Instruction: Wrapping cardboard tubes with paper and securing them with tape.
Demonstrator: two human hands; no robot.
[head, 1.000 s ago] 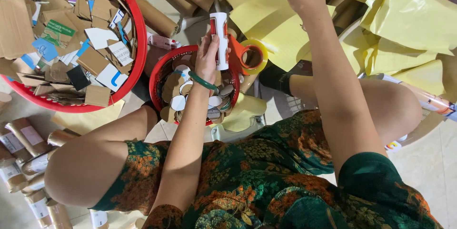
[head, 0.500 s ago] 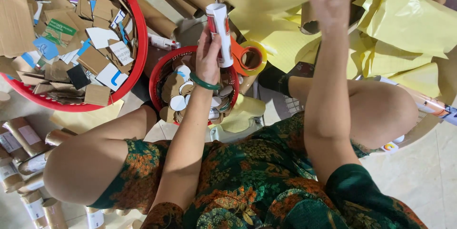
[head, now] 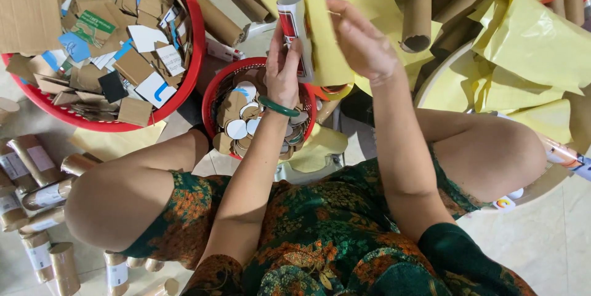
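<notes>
Both hands are held up over the small red basket point(head: 212, 96). A cardboard tube point(head: 294, 34) is gripped by the left hand point(head: 283, 74), with the fingers wrapped around its lower part. A sheet of yellow paper point(head: 308, 0) is pinched by the right hand point(head: 363, 44) and is pressed against the side of the tube. A green bangle point(head: 278, 107) is worn on the left wrist.

The small red basket is filled with round cardboard discs point(head: 237, 120), some brown and some white. To the left of it, a big red basket point(head: 191, 56) is seen, full of flat cardboard scraps point(head: 92, 31) in brown, white and blue. Behind the small basket, long brown tubes point(head: 218, 19) are laid on the floor. More crumpled yellow paper point(head: 529, 44) is piled to the right of the small basket, near the person's knee. Short finished rolls point(head: 31, 160) are laid far to the left of it, on the floor by the other knee. Part of the small basket is hidden by the left arm.

The tube in the left hand is held upright, just above the small basket. It is white with a red patch, and its open top end can be seen. Its right side is covered by the yellow sheet.
</notes>
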